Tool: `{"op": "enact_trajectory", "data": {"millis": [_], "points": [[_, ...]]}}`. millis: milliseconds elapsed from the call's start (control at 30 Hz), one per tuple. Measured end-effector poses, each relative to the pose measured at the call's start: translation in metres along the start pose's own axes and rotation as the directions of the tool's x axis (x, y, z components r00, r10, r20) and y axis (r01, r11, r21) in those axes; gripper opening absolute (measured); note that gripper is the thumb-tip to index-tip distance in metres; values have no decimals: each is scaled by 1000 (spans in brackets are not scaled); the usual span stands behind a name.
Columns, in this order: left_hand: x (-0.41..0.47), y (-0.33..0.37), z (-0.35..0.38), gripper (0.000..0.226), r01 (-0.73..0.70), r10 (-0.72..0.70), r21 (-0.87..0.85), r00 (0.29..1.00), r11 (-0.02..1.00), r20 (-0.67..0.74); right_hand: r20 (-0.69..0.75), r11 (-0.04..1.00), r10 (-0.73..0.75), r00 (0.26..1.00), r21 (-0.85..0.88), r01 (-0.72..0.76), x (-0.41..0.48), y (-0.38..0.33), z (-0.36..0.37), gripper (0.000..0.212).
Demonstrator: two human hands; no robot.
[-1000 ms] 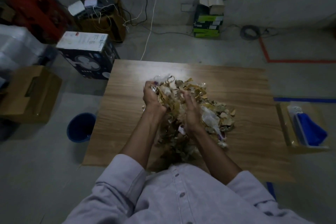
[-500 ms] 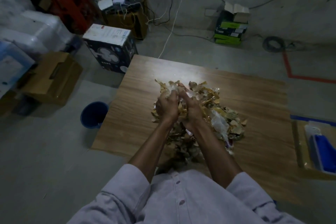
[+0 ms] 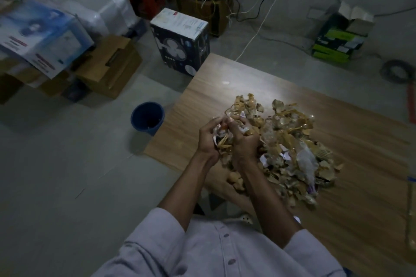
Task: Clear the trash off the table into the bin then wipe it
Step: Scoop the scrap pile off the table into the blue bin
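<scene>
Delta over the last second: left hand (image 3: 208, 139) and right hand (image 3: 244, 143) started apart, dug into either side of the trash pile (image 3: 290, 148). They then closed on each other, and now they're pressed side by side, fingers curled round one clump of scraps (image 3: 221, 140) held between them. The clump has come away from the pile's left side, and both hands have shifted toward the bench (image 3: 225, 74) edge on the bin (image 3: 147, 118) side. Head has swung left too: bin now nearer mid-view, more stacked boxes (image 3: 108, 63) showing at left, blue item at far right gone from view.
</scene>
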State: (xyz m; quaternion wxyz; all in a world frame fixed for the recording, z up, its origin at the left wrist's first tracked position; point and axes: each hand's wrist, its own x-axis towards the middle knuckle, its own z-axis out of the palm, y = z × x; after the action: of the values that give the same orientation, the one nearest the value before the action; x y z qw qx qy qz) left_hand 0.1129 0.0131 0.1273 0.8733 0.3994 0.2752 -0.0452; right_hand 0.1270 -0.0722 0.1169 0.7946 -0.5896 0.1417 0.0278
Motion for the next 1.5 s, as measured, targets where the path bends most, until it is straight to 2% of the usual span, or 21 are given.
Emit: {"op": "enact_trajectory", "data": {"millis": [167, 267, 300, 400, 500, 667, 833, 1000, 1133, 1233, 1367, 1500], "points": [[22, 38, -50, 46, -79, 78, -17, 997, 997, -16, 63, 1000, 22, 998, 3, -23, 5, 23, 57, 22], [46, 74, -99, 64, -142, 143, 17, 978, 990, -151, 159, 999, 23, 987, -41, -16, 13, 46, 111, 24], [52, 88, -115, 63, -172, 176, 35, 968, 984, -180, 168, 998, 27, 985, -55, -18, 15, 54, 133, 23], [72, 131, -159, 38, -231, 240, 68, 951, 971, -195, 188, 996, 54, 981, -82, -39, 23, 81, 207, 18], [99, 179, -208, 28, -256, 266, 75, 943, 964, -198, 212, 993, 106, 972, -74, -92, 35, 108, 281, 16], [165, 249, -291, 36, -207, 228, 104, 933, 973, -278, 227, 983, 160, 961, -121, -135, 72, 158, 386, 20], [234, 289, -363, 32, -113, 131, 72, 939, 991, -318, 205, 964, 201, 958, -215, -156, 116, 221, 460, 16], [316, 281, -444, 28, 23, -17, 11, 926, 1000, -376, 204, 926, 269, 941, -324, -194, 170, 322, 496, 14], [383, 246, -507, 25, 120, -104, 18, 919, 993, -379, 188, 890, 347, 919, -377, -259, 211, 413, 501, 14], [436, 219, -554, 30, 192, -172, 6, 895, 981, -412, 195, 866, 427, 883, -371, -336, 238, 477, 504, 13], [498, 184, -606, 30, 268, -252, -29, 860, 963, -443, 180, 785, 593, 785, -344, -515, 272, 553, 500, 20], [538, 153, -642, 34, 311, -303, -62, 835, 948, -460, 156, 759, 638, 754, -288, -583, 298, 607, 490, 28]]}}
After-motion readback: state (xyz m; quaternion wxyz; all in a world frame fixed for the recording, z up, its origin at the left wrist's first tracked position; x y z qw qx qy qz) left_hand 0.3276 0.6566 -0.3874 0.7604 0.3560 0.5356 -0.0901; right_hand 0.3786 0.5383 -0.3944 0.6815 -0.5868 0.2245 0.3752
